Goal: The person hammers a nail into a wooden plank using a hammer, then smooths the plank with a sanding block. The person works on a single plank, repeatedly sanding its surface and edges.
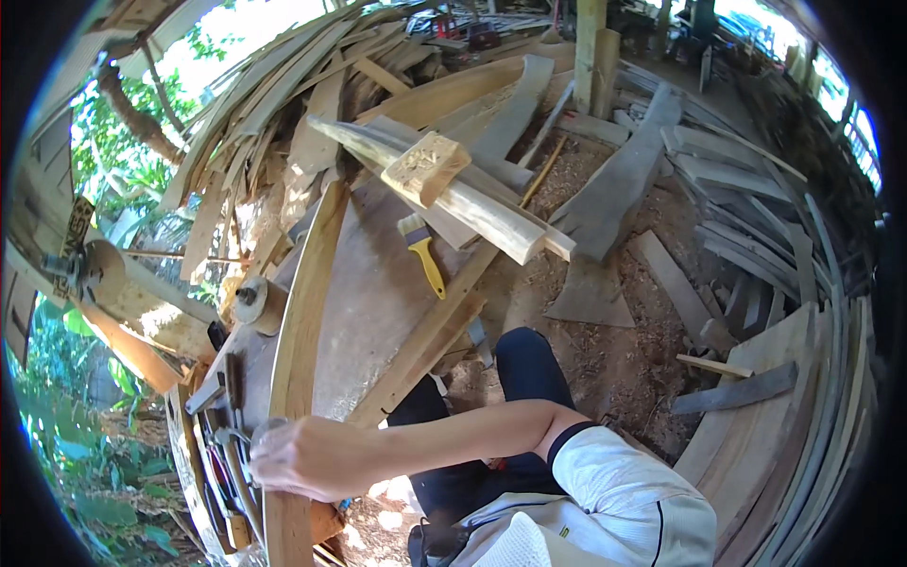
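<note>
My right arm reaches across to the left, and my right hand (307, 460) is over the lower part of a long, gently curved wooden plank (310, 312). Its fingers are curled and closed. By the fingertips shows a small, pale, rounded thing (271, 433), mostly hidden by the hand, so its kind is unclear. Just left of the hand, several hand tools (230, 437) lie along the bench's edge. My left hand does not show. A yellow-handled paintbrush (422, 255) lies on the brown bench top (364, 293).
A carved wooden block (427, 168) rests on long pale timber pieces (472, 210) across the bench's far end. Spools (260, 304) stand beside the plank. Piled boards (283, 85) lie behind; more planks (765, 387) lean at the right. A wooden post (588, 57) stands far off.
</note>
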`<action>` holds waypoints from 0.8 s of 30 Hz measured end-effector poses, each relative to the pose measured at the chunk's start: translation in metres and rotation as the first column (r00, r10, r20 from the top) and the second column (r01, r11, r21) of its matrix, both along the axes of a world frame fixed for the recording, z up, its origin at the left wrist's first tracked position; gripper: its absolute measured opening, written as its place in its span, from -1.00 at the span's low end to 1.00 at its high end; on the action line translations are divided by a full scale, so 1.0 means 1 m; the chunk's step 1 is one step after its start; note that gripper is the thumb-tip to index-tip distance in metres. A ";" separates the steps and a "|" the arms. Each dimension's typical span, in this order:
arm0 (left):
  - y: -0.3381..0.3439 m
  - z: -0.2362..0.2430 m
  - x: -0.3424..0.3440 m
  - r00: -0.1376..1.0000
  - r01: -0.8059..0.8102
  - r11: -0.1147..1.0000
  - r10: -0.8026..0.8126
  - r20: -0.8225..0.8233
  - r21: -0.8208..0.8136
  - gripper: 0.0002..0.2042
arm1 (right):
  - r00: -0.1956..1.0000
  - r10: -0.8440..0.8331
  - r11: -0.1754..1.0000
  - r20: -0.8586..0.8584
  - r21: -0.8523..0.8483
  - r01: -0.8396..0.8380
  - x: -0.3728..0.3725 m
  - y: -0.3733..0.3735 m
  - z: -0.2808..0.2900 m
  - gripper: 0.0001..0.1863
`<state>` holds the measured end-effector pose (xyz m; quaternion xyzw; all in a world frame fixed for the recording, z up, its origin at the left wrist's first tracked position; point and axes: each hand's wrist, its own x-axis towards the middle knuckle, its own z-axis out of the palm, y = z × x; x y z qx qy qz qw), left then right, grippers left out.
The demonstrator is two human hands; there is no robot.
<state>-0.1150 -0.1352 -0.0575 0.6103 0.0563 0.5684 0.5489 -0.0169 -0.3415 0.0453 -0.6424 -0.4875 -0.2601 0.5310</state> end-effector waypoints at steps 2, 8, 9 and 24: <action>0.001 0.008 0.003 1.000 0.007 1.000 -0.007 0.027 0.019 -0.43 | 0.994 0.030 0.999 -0.103 -0.027 -0.033 0.022 -0.006 -0.004 -0.91; -0.007 0.005 0.021 0.997 0.076 0.997 -0.076 0.032 -0.007 -0.45 | 0.997 -0.070 0.990 -0.021 -0.127 0.067 0.009 -0.019 0.009 -0.84; -0.008 0.005 0.024 0.996 0.084 0.996 -0.084 0.037 -0.013 -0.45 | 0.998 -0.059 0.989 -0.038 -0.136 0.053 0.008 -0.021 0.008 -0.83; -0.001 0.012 0.023 0.987 0.130 0.991 -0.127 0.094 -0.025 -0.49 | 0.967 -0.235 0.941 -0.103 -0.274 0.200 0.055 -0.027 0.001 -0.79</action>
